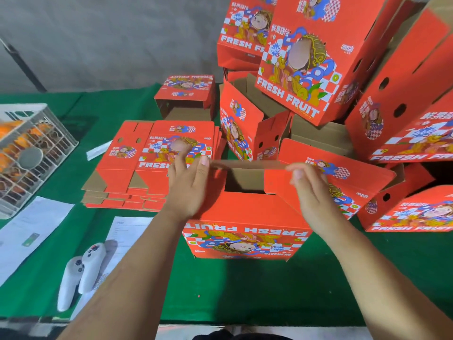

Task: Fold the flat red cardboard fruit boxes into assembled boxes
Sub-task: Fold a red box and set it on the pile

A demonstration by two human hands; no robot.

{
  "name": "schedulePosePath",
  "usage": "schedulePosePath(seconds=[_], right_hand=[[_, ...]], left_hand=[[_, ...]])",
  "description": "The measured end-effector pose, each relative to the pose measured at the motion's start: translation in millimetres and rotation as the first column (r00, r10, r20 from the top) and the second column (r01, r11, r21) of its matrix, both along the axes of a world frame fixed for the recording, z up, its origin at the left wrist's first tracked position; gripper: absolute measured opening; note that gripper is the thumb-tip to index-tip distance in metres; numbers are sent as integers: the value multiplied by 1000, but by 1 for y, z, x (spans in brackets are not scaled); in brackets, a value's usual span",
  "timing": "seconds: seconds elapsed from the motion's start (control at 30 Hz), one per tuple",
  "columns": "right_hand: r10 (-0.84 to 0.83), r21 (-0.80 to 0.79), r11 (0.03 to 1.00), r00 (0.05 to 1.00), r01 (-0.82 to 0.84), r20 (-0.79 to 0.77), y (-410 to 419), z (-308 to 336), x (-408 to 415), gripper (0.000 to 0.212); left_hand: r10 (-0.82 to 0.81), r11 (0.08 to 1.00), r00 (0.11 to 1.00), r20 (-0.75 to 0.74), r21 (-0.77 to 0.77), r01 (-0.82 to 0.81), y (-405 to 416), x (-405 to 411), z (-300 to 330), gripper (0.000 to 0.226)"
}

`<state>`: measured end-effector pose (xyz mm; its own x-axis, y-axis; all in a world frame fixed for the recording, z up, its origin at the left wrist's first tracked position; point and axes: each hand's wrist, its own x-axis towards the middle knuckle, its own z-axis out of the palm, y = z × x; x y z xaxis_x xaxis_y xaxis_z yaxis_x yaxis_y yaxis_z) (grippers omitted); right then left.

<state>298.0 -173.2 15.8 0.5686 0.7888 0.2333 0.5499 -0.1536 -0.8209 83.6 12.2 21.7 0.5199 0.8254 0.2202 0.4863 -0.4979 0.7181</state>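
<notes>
Head view: a half-folded red box (pixel 245 217) is stood on the green table (pixel 232 290), its top flaps pressed by the flat, straight-fingered left hand (pixel 188 185) and right hand (pixel 311 190). Flat boxes (pixel 152 163) are stacked behind, finished boxes (pixel 306 69) piled beyond.

red checkered boxes (pixel 247 217), green tablecloth (pixel 220 290)
</notes>
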Motion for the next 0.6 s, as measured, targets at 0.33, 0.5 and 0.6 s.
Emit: schedulePosePath(seconds=[0.33, 0.5, 0.6], right_hand=[[29, -470, 880, 976, 77, 215, 27, -1, 2, 85], [7, -551, 800, 914, 239, 406, 34, -4, -10, 79], [-112, -435, 888, 988, 148, 108, 34, -4, 0, 77]], left_hand=[[14, 999, 892, -451, 38, 3, -3, 10, 0, 94], [23, 1000, 882, -470, 30, -10, -1, 14, 0, 99], [69, 948, 996, -55, -308, -82, 6, 5, 1, 97]])
